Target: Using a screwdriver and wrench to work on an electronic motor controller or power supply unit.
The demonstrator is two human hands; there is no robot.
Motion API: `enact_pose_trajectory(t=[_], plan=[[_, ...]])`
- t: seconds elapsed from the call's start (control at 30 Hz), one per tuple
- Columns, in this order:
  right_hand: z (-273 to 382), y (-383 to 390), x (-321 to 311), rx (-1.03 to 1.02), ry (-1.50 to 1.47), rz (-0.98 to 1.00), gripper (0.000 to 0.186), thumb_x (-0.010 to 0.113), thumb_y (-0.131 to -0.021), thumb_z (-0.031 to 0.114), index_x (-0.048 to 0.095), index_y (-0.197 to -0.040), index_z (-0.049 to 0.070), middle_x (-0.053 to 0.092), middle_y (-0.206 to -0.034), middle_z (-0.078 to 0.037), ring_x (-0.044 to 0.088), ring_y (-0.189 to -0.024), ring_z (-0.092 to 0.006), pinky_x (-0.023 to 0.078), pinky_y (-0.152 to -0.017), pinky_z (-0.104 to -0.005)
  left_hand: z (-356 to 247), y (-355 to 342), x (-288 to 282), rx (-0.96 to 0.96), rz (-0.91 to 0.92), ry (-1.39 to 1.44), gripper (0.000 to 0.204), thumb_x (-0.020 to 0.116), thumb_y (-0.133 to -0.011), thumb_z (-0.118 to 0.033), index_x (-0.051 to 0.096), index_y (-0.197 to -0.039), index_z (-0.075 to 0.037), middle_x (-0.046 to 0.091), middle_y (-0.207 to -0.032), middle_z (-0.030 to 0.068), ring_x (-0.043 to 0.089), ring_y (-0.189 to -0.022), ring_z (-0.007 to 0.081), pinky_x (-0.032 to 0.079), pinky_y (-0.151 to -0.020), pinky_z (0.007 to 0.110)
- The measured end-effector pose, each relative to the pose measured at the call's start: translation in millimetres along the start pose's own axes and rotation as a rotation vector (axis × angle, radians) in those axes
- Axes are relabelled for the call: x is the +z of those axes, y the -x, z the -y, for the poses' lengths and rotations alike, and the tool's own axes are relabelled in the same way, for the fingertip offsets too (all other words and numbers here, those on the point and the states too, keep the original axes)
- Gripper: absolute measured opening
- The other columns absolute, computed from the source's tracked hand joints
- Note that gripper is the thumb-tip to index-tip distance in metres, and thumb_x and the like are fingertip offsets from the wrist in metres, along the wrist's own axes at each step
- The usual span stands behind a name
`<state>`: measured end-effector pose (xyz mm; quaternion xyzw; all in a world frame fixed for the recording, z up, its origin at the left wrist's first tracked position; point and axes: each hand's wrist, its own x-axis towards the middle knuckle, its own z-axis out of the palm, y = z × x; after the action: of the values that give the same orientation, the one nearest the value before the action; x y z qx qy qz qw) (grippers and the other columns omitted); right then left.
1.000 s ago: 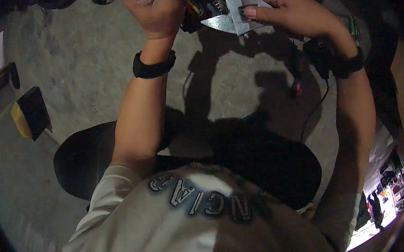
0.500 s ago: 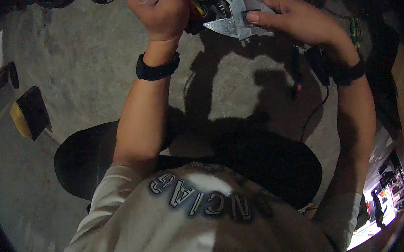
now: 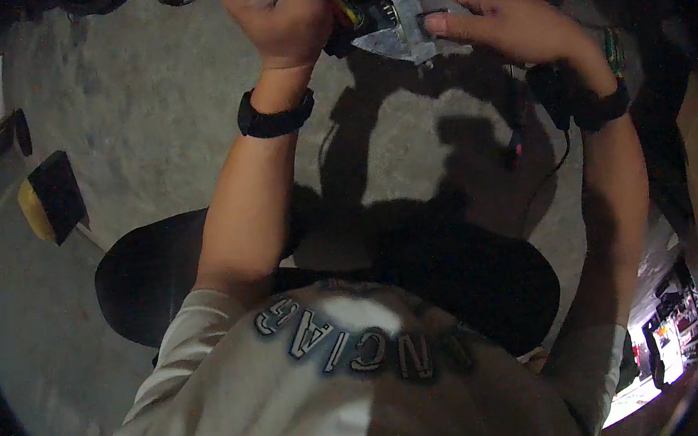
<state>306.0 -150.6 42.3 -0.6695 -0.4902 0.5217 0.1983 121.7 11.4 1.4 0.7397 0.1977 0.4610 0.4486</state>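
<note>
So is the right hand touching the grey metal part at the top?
Touching. The head view shows the right hand with its fingertips pressed on the edge of the grey metal part.

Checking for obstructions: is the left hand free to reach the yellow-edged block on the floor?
Probably not: the left hand is closed on a tool against the metal part; the block lies apart, unobstructed.

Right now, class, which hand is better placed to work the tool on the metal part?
Probably the left hand: it already grips the yellow-and-black tool against the grey metal part. The right hand steadies that part's edge.
</note>
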Motion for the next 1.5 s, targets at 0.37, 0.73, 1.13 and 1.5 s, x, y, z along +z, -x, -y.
enact_pose_trajectory(t=[0.37, 0.73, 1.13, 1.5], plan=[[-7, 2, 20, -0.047, -0.035, -0.103, 0.061, 0.061, -0.093, 0.061, 0.069, -0.085, 0.001, 0.057, -0.069, -0.002, 0.052, -0.066, -0.012, 0.041, -0.062, -0.0304, 19, 4, 2, 0.013, -0.016, 0.162, 0.019, 0.063, -0.098, -0.017, 0.073, -0.1, -0.001, 0.067, -0.093, 0.0032, 0.059, -0.082, 0.0124, 0.044, -0.071, 0.028], [0, 2, 13, 0.065, -0.034, -0.09, 0.063, 0.061, -0.092, 0.065, 0.072, -0.09, 0.003, 0.06, -0.068, -0.001, 0.055, -0.064, -0.0115, 0.042, -0.057, -0.0304, 14, 0, 1, -0.018, 0.018, 0.139, 0.021, 0.063, -0.099, -0.019, 0.072, -0.101, -0.001, 0.067, -0.092, 0.0027, 0.057, -0.082, 0.011, 0.043, -0.071, 0.028], [12, 5, 18, 0.005, 0.04, -0.191, 0.058, 0.065, -0.091, 0.061, 0.071, -0.081, 0.004, 0.051, -0.062, 0.005, 0.042, -0.056, -0.0073, 0.032, -0.052, -0.0293, 13, -3, 8, 0.006, -0.026, 0.213, 0.02, 0.063, -0.099, -0.018, 0.07, -0.092, 0.0, 0.06, -0.082, -0.0002, 0.05, -0.075, 0.0086, 0.038, -0.065, 0.026], [17, 9, 9, 0.15, -0.062, -0.078, 0.057, 0.064, -0.091, 0.063, 0.072, -0.085, 0.006, 0.045, -0.06, 0.006, 0.043, -0.055, -0.0058, 0.03, -0.047, -0.0263, 12, -2, 8, 0.003, -0.008, 0.141, 0.02, 0.063, -0.099, -0.018, 0.071, -0.097, 0.0, 0.063, -0.086, 0.0016, 0.055, -0.079, 0.0108, 0.042, -0.07, 0.027]])
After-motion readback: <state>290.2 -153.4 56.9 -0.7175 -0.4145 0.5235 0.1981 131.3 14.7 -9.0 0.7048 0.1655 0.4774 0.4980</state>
